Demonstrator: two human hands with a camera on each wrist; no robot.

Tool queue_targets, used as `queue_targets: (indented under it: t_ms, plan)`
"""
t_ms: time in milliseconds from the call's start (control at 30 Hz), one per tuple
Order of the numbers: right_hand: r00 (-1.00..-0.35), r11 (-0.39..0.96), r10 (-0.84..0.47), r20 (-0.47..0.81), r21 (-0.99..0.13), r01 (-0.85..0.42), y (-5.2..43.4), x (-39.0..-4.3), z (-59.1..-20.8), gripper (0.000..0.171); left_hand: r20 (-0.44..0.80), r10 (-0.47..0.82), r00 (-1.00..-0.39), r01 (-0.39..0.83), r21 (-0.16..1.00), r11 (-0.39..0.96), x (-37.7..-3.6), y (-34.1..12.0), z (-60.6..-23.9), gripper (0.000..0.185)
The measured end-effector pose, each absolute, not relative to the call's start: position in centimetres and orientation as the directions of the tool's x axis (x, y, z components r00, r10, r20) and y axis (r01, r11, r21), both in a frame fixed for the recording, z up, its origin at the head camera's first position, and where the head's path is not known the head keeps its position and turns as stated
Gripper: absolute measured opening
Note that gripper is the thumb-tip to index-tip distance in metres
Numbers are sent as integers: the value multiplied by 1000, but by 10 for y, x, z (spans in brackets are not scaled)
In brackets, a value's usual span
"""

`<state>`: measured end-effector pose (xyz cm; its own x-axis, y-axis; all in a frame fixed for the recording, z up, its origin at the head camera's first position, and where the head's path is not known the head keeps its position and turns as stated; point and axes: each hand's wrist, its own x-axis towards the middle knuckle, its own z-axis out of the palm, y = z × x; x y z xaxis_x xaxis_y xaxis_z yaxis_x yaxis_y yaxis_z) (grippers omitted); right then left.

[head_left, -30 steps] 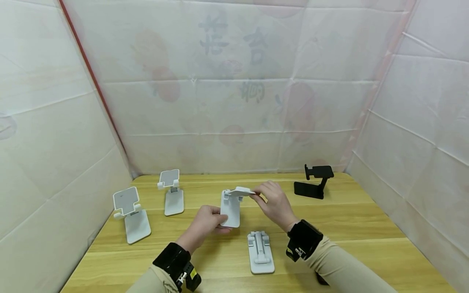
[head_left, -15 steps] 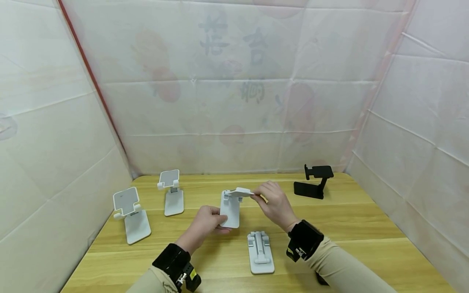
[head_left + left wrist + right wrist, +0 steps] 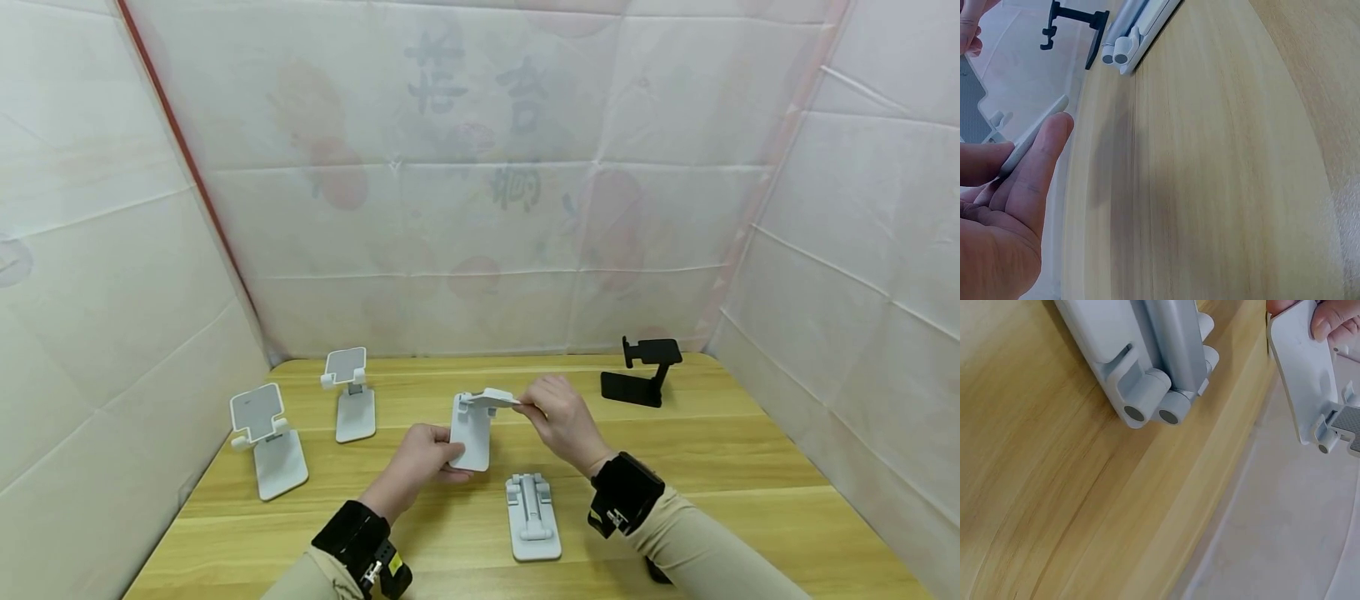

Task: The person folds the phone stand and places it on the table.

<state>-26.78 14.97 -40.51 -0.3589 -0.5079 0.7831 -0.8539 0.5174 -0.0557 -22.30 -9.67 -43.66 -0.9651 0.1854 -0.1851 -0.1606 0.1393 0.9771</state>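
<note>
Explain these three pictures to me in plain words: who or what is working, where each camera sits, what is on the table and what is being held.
No machine here: a person works with two bare hands and wears three cameras. The wide picture comes from the head and looks down at a light wooden table inside a white fabric booth. The two close pictures come from black bands on the wrists.

The left hand grips the flat base of a white plastic phone stand. The right hand pinches that stand's hinged top plate.

Nearer the person lies a folded white phone stand, flat on the table; the right wrist picture shows its hinge barrels close up. Two opened white phone stands stand at the left, and an opened black phone stand at the far right.
</note>
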Motion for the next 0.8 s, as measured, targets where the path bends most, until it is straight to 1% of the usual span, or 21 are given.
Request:
queue_targets:
  t_ms: [333, 800]
  plan:
    - [-354, 516, -521, 776, -43, -855, 152, -264, -408, 20, -197, 189, -962, -172, 975, 139, -222, -95, -437, 35]
    - [-320, 493, -536, 782, -17, -870, 152, -261, -409, 22, -200, 177, -964, -178, 975, 135, -220, -94, -437, 34]
